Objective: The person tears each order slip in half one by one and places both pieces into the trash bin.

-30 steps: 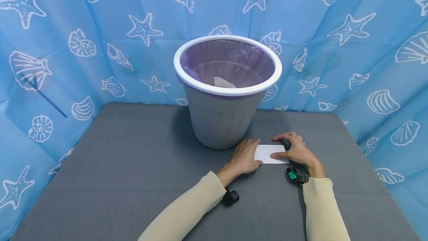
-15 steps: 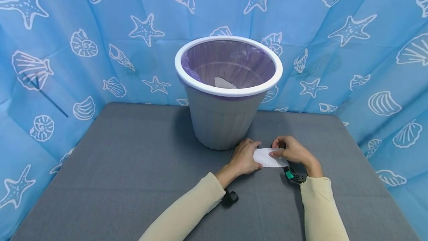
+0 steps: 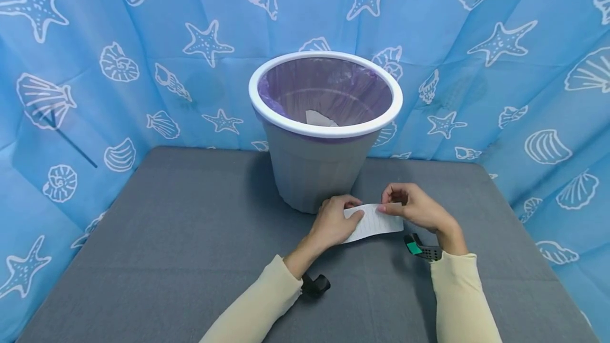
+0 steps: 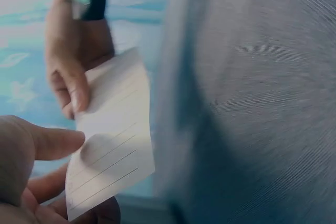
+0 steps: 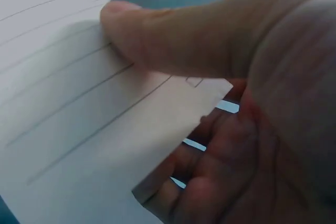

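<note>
A small sheet of white lined paper (image 3: 374, 222) is held between both hands, slightly bowed, just in front of the bin. My left hand (image 3: 332, 222) pinches its left end, thumb on top and fingers beneath. At the far edge, toward the right, my right hand (image 3: 414, 206) pinches the sheet between thumb and curled fingers. In the left wrist view the ruled lines of the paper (image 4: 118, 145) show clearly. Close up in the right wrist view, the thumb (image 5: 173, 38) lies over the lined face of the paper (image 5: 79, 108), with the other fingers behind it.
A grey bin (image 3: 312, 173) with a white rim and purple liner stands on the grey table (image 3: 190, 237), right behind the left hand. Some white paper (image 3: 319, 118) lies inside it. A blue curtain (image 3: 286, 20) with shells and starfish hangs behind and at the sides.
The paper has come up off the table and now bows between the hands. My left hand has moved left and gripped its end; the right hand has shifted its pinch to the far edge.
</note>
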The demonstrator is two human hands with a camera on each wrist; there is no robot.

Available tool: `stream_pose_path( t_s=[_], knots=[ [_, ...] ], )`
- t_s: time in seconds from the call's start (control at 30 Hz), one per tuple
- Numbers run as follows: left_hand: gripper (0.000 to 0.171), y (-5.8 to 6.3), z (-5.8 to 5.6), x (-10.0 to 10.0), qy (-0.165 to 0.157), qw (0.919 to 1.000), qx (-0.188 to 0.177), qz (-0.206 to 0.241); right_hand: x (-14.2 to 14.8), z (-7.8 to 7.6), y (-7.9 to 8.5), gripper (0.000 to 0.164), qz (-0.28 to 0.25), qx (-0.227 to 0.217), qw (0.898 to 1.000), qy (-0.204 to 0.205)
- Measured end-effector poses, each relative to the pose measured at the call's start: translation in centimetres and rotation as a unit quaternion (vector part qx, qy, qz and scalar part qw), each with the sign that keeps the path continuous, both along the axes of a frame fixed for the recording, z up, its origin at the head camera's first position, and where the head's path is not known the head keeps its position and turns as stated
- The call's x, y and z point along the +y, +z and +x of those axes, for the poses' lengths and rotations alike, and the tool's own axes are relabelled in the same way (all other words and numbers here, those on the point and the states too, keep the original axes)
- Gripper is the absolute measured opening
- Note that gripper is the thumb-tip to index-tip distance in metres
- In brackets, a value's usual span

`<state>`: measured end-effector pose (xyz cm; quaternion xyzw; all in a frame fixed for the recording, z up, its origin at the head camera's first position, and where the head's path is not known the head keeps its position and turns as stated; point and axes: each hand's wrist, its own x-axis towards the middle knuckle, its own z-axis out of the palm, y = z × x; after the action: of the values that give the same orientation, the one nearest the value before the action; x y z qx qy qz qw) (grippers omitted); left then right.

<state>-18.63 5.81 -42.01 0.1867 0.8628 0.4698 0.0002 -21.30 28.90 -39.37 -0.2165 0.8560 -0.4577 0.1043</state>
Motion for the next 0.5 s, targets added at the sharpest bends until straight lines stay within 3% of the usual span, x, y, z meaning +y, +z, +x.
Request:
stream_pose_path(
  t_s=[0.27, 0.5],
  knots=[
    [0.014, 4.7, 1.2, -5.1, -0.021, 0.9985, 0.019, 0.047, -3.8, 1.7, 3.4, 0.007, -0.075, 0.044, 0.996, 0.035],
    [0.009, 7.6, 1.6, -8.9, -0.026, 0.9959, 0.044, 0.075, -7.7, 3.5, 6.0, 0.008, -0.072, 0.112, 0.991, 0.028]
  ],
)
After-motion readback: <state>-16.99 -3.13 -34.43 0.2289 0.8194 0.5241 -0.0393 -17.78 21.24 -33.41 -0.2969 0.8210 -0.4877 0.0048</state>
